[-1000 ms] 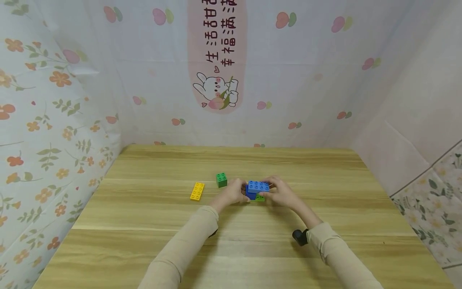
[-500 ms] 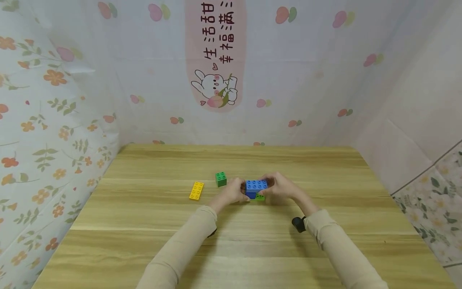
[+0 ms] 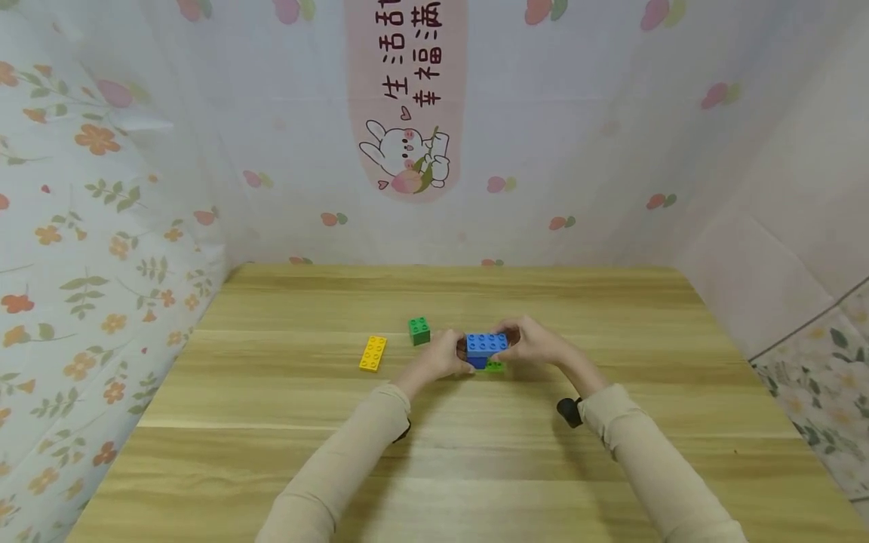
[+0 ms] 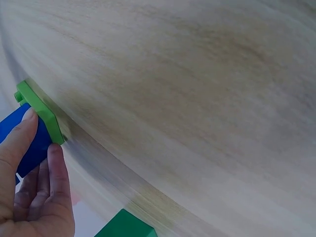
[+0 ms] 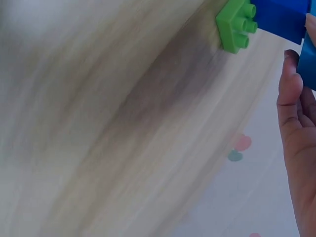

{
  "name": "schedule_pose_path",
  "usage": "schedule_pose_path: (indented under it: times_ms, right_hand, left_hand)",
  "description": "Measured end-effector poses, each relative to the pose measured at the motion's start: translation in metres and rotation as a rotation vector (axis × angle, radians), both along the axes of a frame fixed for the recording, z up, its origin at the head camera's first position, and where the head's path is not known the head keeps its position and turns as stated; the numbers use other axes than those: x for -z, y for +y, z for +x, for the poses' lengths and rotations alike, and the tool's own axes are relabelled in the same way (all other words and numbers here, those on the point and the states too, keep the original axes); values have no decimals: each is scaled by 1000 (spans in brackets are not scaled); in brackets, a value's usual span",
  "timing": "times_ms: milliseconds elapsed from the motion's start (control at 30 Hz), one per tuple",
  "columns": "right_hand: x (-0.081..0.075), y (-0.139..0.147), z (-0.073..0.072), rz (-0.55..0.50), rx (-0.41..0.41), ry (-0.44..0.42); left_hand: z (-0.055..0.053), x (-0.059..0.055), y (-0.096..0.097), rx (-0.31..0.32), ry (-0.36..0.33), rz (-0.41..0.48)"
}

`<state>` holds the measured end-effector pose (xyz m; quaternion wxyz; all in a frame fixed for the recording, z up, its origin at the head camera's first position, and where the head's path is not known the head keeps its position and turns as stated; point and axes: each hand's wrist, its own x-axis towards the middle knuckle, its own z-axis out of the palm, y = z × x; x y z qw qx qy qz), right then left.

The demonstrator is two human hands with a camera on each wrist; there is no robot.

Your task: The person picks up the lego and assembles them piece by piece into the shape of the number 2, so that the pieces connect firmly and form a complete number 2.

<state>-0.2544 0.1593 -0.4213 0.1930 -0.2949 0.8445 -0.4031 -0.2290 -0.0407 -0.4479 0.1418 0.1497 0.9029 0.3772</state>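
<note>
A light green studded base piece (image 5: 228, 27) lies on the table, with a dark blue toy brick (image 4: 37, 150) standing on its left part. My left hand (image 3: 443, 356) pinches the dark blue brick low down, thumb on the near side and fingers behind. On top sits a lighter blue eight-stud brick (image 3: 486, 345), jutting out to the right over the base's bare studs. Thumb and fingers of my right hand (image 3: 538, 344) hold its right end. In the right wrist view only the edge of this lighter blue brick (image 5: 308, 66) shows.
Left of the hands, a small green four-stud brick (image 3: 419, 330) and a flat yellow studded brick (image 3: 373, 354) lie apart on the wooden table (image 3: 475, 467). Patterned cloth (image 3: 570, 151) hangs behind the table's far edge.
The lighter blue brick, slightly askew a second ago, now lies straight along the dark blue one. My right hand has shifted a little around its end; the left keeps its hold.
</note>
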Motion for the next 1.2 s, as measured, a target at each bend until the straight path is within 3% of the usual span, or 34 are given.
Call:
schedule_pose_path:
  times_ms: [267,600,767,1000,1200]
  right_hand:
    - [-10,0,-3,14,-54,1]
    - [-13,3,-3,6,-8,10]
    - [1,4,1,-73,70,-66]
    - [30,9,13,-179,296,-240]
    - [39,7,15,-259,321,-292]
  left_hand:
    - [-2,-4,1,24,-9,14]
    - [-3,-11,4,3,18,-22]
    - [0,-10,2,6,23,-29]
    - [1,-5,2,27,11,1]
    - [1,0,1,25,8,4]
